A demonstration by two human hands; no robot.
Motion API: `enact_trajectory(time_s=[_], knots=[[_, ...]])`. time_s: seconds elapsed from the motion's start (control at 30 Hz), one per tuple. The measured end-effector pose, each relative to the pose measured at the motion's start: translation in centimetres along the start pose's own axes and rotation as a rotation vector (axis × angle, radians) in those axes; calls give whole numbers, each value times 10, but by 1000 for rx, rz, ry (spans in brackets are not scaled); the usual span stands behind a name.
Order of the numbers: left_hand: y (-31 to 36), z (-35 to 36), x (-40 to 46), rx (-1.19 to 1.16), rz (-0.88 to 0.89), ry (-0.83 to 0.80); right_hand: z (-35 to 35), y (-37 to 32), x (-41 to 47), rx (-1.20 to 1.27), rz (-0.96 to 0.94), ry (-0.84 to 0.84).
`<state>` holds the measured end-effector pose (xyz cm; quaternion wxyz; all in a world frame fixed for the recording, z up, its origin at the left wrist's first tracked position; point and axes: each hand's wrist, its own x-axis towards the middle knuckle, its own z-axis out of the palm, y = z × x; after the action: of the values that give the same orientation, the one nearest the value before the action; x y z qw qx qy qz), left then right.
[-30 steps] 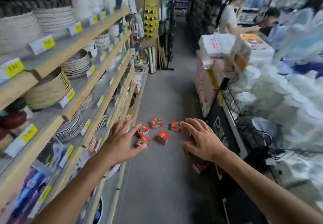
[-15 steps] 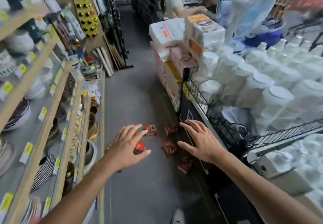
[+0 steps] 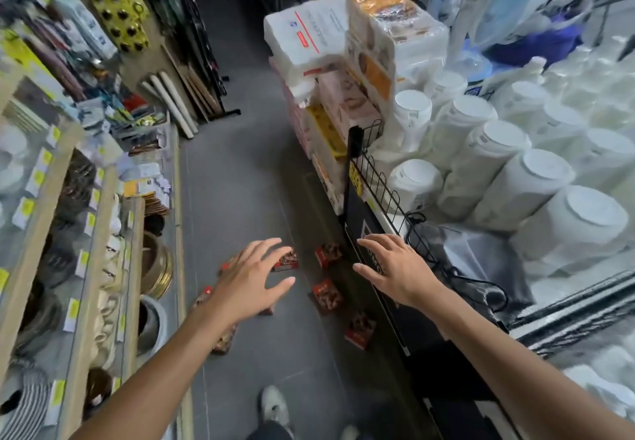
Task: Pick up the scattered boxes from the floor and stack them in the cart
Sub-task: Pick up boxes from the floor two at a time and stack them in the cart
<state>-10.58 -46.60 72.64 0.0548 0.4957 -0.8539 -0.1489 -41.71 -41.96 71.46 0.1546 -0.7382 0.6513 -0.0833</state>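
Observation:
Several small red boxes lie scattered on the grey aisle floor (image 3: 240, 171). One box (image 3: 287, 261) shows just past my left fingertips, another box (image 3: 328, 254) lies between my hands, a third box (image 3: 326, 295) sits nearer, and one more box (image 3: 359, 329) rests by the black display base. More boxes are partly hidden under my left arm (image 3: 225, 336). My left hand (image 3: 254, 278) hovers above them, fingers spread, holding nothing. My right hand (image 3: 391, 268) is also open and empty, beside the wire rack. No cart is in view.
Wooden shelves (image 3: 86, 233) with plates and bowls line the left. A black wire rack (image 3: 381, 182) with white lidded tubs (image 3: 515, 178) stands on the right, with stacked tissue packs (image 3: 343, 61) beyond. My shoe (image 3: 275, 405) is at the bottom. A person stands far down the aisle.
The view has tilted down and moved forward, so the boxes now lie closer, beneath my hands. Both hands stay open and reach lower toward the floor.

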Motion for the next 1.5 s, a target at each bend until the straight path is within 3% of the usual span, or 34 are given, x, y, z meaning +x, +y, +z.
enact_trajectory(time_s=[0.17, 0.43, 0.63, 0.87, 1.03, 1.23, 1.5], knots=[[-41, 39, 65, -132, 85, 6, 27, 16, 45, 81, 101, -48], [-129, 157, 175, -253, 115, -255, 139, 57, 109, 313, 445, -153], [-168, 278, 235, -273, 114, -436, 272, 112, 124, 639, 815, -214], [-198, 465, 232, -448, 27, -495, 478, 187, 113, 963, 1281, -212], [-218, 595, 207, -522, 4, -560, 622, 240, 112, 1072, 1374, -86], [-243, 706, 188, -512, -17, -603, 764, 296, 115, 1035, 1451, 98], [-261, 776, 184, -549, -61, -639, 855, 308, 114, 1303, 1579, 362]])
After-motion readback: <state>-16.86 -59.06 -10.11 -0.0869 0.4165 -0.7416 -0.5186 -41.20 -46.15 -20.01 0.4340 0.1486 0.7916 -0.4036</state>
